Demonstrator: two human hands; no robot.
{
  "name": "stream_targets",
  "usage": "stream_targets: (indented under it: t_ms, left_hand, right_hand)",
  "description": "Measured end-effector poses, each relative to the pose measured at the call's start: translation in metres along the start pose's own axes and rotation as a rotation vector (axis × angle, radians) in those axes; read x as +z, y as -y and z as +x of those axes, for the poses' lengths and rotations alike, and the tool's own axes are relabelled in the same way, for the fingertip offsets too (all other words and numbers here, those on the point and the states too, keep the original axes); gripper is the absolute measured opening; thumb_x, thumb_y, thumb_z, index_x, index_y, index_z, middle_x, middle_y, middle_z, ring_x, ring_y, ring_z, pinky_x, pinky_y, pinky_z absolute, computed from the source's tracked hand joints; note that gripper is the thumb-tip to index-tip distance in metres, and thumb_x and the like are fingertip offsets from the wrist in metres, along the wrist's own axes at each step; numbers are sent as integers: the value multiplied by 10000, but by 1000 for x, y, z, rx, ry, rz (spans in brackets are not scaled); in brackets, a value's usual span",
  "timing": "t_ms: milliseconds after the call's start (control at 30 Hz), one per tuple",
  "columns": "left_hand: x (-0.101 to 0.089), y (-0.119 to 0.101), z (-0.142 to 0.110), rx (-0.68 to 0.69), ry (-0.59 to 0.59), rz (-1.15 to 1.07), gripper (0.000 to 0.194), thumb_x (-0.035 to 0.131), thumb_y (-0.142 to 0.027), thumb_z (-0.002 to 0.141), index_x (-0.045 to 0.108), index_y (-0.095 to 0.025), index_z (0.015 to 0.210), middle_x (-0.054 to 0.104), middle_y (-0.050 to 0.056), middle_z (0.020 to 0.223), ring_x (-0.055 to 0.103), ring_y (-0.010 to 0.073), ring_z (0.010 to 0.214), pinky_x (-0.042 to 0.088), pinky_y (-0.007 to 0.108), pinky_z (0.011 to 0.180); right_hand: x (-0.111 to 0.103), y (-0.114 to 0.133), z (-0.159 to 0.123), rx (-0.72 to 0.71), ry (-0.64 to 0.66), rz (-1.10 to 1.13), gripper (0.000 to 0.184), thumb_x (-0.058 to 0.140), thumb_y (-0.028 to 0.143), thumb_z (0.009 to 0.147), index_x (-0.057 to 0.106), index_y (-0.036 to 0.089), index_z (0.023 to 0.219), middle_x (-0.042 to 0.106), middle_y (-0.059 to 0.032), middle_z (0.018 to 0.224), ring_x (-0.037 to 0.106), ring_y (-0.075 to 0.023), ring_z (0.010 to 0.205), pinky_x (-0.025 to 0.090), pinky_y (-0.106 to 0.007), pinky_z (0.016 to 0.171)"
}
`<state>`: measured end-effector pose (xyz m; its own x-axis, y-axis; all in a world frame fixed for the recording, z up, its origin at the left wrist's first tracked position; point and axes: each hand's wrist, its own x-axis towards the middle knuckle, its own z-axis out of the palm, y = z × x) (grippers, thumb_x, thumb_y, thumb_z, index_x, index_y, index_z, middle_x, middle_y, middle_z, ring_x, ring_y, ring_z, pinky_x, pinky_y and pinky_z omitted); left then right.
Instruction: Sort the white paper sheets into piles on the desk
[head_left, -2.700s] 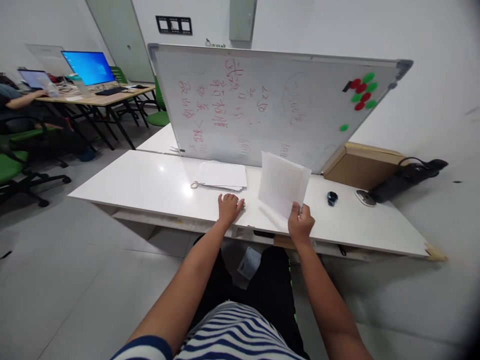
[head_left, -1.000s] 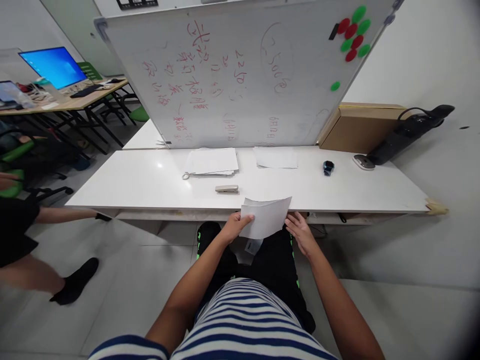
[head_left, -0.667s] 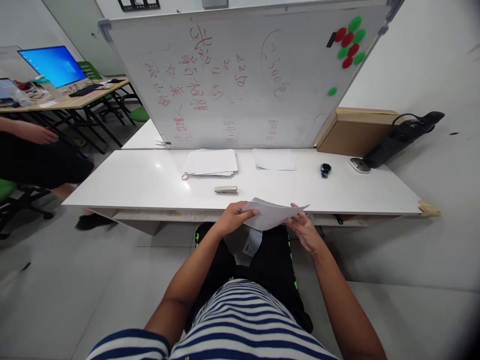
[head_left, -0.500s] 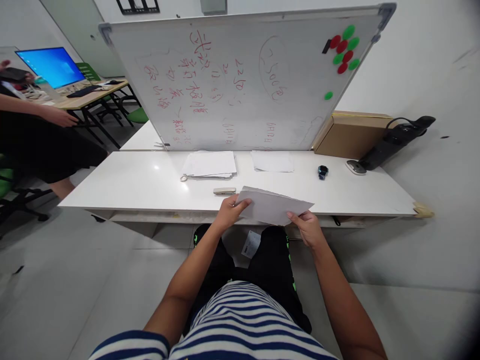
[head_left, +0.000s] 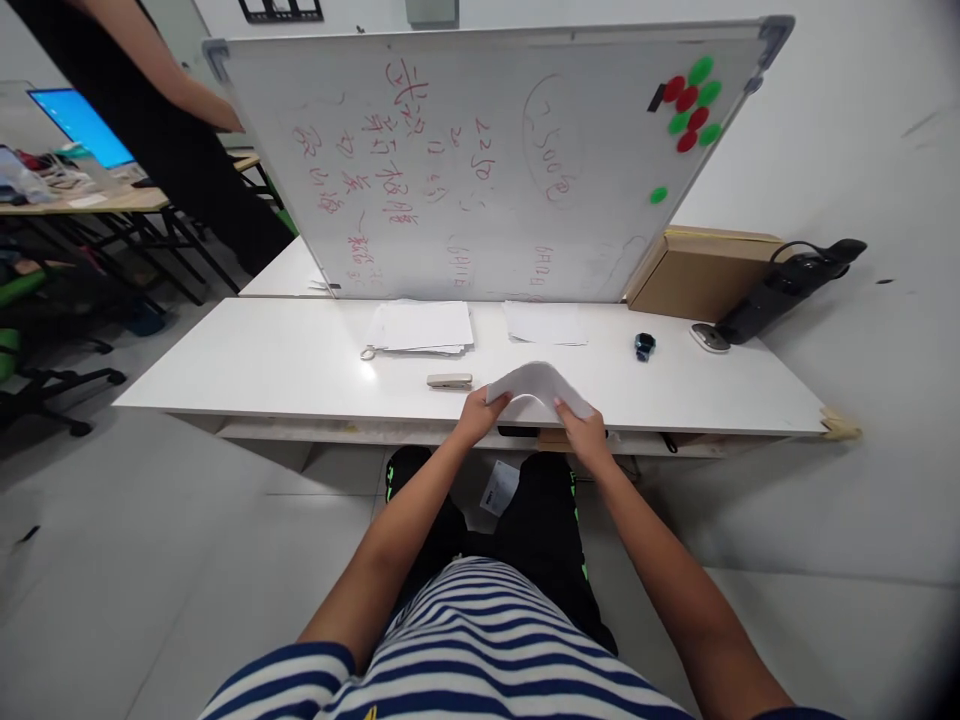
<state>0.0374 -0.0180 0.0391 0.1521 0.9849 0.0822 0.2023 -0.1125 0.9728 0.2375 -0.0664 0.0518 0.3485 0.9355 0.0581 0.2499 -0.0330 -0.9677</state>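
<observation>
Several sheets of paper, or perhaps one folded piece, arch upward between my two hands at the desk's front edge; how many sheets there are I cannot tell. My left hand pinches the left end, thumb on top. At the right end my right hand grips it the same way. A beige stapler lies on the desk just beyond my left hand. Farther back sit a thick stack of white paper and, to its right, a thinner paper pile.
A whiteboard with red writing and magnets leans behind the white desk. On the right are a watch, a mouse, a black bottle and a cardboard box. Another person stands at the left.
The paper has gone from nearly flat to bent in an arch, as my right hand moved left toward my left hand. The other person has moved right, toward the whiteboard.
</observation>
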Motion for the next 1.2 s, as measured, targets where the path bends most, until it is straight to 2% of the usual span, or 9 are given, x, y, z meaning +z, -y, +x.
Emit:
stream_targets:
  t_ms: [233,433,533,633,733,833,900,1067,1200]
  left_hand:
    - [3,5,-6,-32,-29,171,462,485,-549,845,701,-145,900,702,83,888,627,249,884,476,353,786]
    - [-2,-16,-16,70,63,216,439,446,-535,876,691,-182,970,703,60,951,619,226,907,468,335,809]
    - [-21,-35,-7,128,59,201,437,409,-519,902,670,-194,1033,697,54,1006,617,194,922,465,302,814]
    - [-54,-47,26,146,-7,240,460,342,-499,933,642,-185,1089,692,66,1025,624,174,911,465,283,808]
    - [-93,-44,70,146,-73,600,405,367,-444,937,622,-199,1135,662,71,1131,573,206,1055,419,318,911]
    - [-128,-27,106,94,49,1038,478,553,-397,854,524,-192,1284,463,94,1416,364,278,1311,305,389,1042]
    - [-145,-14,119,0,186,1203,563,603,-382,820,467,-201,1336,371,95,1482,322,295,1340,307,404,1035]
    - [-162,-1,117,8,262,1328,393,403,-358,933,492,-265,1304,446,67,1435,474,254,1221,395,326,889]
    - [-159,-10,110,-2,269,1399,372,344,-369,946,584,-234,1197,637,106,1188,584,255,1041,399,315,804]
  right_hand:
    - [5,-12,-5,110,-34,0,476,622,515,735,676,135,1015,691,-117,1084,623,-264,1036,464,-361,918]
    - [8,-16,-32,112,-156,-44,530,562,545,768,674,99,1031,697,-145,1052,614,-282,1051,450,-375,923]
    - [2,-24,-55,161,-303,-59,577,530,552,789,651,82,1101,681,-155,1091,614,-287,1047,461,-390,913]
    - [-7,-38,-81,276,-413,-14,604,554,543,783,621,88,1174,650,-157,1168,603,-293,1080,468,-395,920]
    - [-14,-53,-102,374,-438,7,606,578,545,768,631,85,1158,657,-161,1151,609,-309,1072,479,-409,910]
    - [-18,-66,-114,383,-450,17,604,585,542,767,628,82,1156,653,-159,1160,612,-305,1066,471,-417,924]
    - [-19,-70,-119,394,-474,33,608,587,543,764,625,79,1155,651,-160,1164,611,-301,1071,470,-418,928]
    - [-19,-70,-121,407,-507,48,603,595,548,753,627,98,1153,658,-142,1160,606,-298,1084,469,-416,938]
    - [-17,-66,-118,387,-480,59,597,592,541,757,628,101,1161,664,-135,1151,618,-294,1063,476,-413,933]
